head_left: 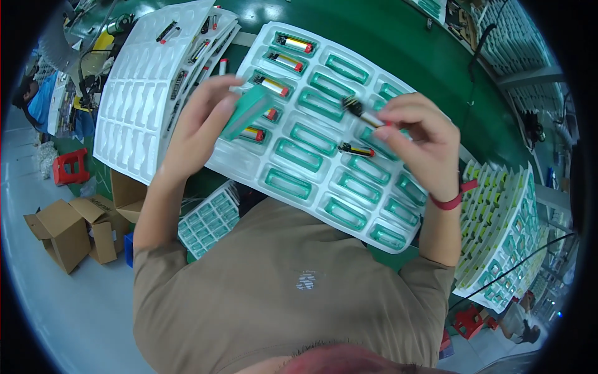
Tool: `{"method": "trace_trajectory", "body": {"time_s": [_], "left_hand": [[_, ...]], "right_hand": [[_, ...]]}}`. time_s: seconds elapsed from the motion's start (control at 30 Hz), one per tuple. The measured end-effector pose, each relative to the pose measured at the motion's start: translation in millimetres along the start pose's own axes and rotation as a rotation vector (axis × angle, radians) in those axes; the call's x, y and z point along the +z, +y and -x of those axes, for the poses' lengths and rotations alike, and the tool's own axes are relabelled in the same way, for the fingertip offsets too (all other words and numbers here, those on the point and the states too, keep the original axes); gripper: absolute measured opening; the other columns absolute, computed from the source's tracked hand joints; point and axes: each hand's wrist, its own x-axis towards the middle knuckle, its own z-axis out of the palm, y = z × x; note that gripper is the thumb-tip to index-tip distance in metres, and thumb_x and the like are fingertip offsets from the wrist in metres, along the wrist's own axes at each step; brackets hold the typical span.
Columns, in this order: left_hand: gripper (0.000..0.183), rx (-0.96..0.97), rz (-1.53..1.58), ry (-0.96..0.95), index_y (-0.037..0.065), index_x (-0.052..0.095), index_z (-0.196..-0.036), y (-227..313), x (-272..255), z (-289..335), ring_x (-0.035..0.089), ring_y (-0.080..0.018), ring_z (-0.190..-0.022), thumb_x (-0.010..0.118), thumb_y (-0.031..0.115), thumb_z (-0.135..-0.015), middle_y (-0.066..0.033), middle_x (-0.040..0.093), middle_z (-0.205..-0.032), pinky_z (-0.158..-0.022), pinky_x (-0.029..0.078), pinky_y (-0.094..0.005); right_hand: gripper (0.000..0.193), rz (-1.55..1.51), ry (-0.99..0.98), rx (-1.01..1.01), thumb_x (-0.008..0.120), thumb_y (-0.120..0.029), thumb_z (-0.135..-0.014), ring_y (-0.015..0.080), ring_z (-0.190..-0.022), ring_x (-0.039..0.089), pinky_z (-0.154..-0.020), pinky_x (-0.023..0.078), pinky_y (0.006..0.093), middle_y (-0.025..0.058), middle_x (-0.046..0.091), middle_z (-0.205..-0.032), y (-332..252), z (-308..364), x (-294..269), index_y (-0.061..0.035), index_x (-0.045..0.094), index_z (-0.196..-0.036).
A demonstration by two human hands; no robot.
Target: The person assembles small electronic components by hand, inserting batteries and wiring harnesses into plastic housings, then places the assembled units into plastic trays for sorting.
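My left hand [202, 121] grips a green plastic shell [248, 111] between thumb and fingers, above the left side of a white moulded tray [232, 161]. Pinched in my right hand [427, 137] is a slim cylindrical cell [369, 117], red at the finger end and dark at the other, slightly blurred. Green shells sit in the tray's pockets. Along the left column several hold yellow-and-black cylindrical cells with red ends, such as the top one [294, 43]. Below my right hand another dark cell [357, 150] lies across the tray pockets.
Stacked white trays [134, 103] stand at the left, with loose cells on their right side. The green table [299, 14] extends behind. Trays of green parts [498, 249] stack at right. Cardboard boxes [65, 237] and a red stool [70, 166] stand lower left.
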Motion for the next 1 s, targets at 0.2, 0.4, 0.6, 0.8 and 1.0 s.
{"method": "trace_trajectory", "body": {"time_s": [0.2, 0.4, 0.6, 0.8, 1.0], "left_hand": [[0.041, -0.537, 0.692, -0.411, 0.002, 0.064, -0.130, 4.5, 57.5, -53.5, 0.059, -0.0095, -0.079, 0.051, 0.035, -0.110, -0.0059, 0.068, -0.114, -0.070, 0.051, -0.0235], [0.047, -0.422, 0.792, -0.481, -0.008, 0.058, -0.136, 8.1, 86.3, -58.1, 0.064, -0.0141, -0.088, 0.044, 0.030, -0.112, -0.0094, 0.069, -0.111, -0.084, 0.055, -0.0295], [0.048, -0.372, 0.798, -0.513, -0.009, 0.056, -0.138, 7.7, 92.0, -55.8, 0.066, -0.0150, -0.092, 0.042, 0.029, -0.112, -0.0117, 0.068, -0.116, -0.088, 0.055, -0.0309], [0.037, -0.318, 0.578, -0.477, -0.001, 0.058, -0.138, 11.0, 100.5, -50.8, 0.065, -0.0114, -0.093, 0.056, 0.015, -0.106, -0.0056, 0.068, -0.106, -0.090, 0.053, -0.0297], [0.036, -0.144, 0.399, -0.444, 0.001, 0.056, -0.139, 5.3, 100.1, -51.5, 0.064, -0.0094, -0.094, 0.055, 0.006, -0.103, -0.0042, 0.067, -0.110, -0.088, 0.052, -0.0249]], "right_hand": [[0.023, 0.426, -0.018, -0.276, 0.075, 0.006, -0.082, 0.0217, -0.082, 0.068, -0.068, 0.055, 0.0313, 0.0101, 0.067, -0.103, -20.6, 1.3, 23.2, -0.0018, 0.074, -0.104], [0.029, 0.594, 0.054, -0.305, 0.074, 0.008, -0.080, 0.0245, -0.085, 0.068, -0.070, 0.056, 0.0337, 0.0113, 0.066, -0.105, -8.8, 18.8, 17.4, -0.0011, 0.072, -0.107], [0.030, 0.637, 0.067, -0.317, 0.073, 0.009, -0.076, 0.0261, -0.085, 0.067, -0.071, 0.056, 0.0351, 0.0120, 0.066, -0.105, -2.3, 20.8, 15.7, -0.0004, 0.072, -0.105], [0.032, 0.709, 0.027, -0.343, 0.074, 0.007, -0.078, 0.0288, -0.090, 0.065, -0.078, 0.055, 0.0388, 0.0118, 0.065, -0.104, -3.6, 17.7, 14.4, -0.0003, 0.071, -0.108], [0.043, 0.489, 0.351, -0.043, 0.078, -0.005, -0.086, 0.0235, -0.092, 0.065, -0.083, 0.054, 0.0339, 0.0105, 0.065, -0.103, -2.5, 22.4, 15.7, -0.0001, 0.064, -0.127]]}}
